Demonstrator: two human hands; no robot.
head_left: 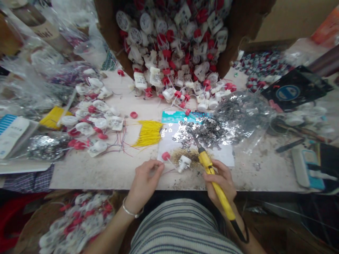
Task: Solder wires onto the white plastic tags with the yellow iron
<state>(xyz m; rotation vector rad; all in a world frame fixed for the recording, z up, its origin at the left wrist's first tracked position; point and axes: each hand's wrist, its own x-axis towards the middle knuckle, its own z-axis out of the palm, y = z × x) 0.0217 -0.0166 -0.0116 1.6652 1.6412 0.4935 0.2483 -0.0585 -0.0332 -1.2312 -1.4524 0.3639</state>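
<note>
A yellow soldering iron (215, 183) is in my right hand (221, 181), its tip pointing up and left over a pile of small metal pieces (209, 130). My left hand (147, 176), with a bracelet at the wrist, has thumb and fingertips together at the end of thin wires. Those wires run toward a white plastic part (184, 163), which lies near the table's front edge between my hands. A red cap (166, 156) is joined to it by a pale tube. Yellow wires (149, 133) lie in a bundle beyond my left hand.
A large cardboard box (243, 31) of white and red parts opens onto the back of the table. More such parts (100, 123) lie at the left. Plastic bags (246, 116) and a white-and-blue device (304, 169) are at the right. Another container of parts (79, 218) is below the table.
</note>
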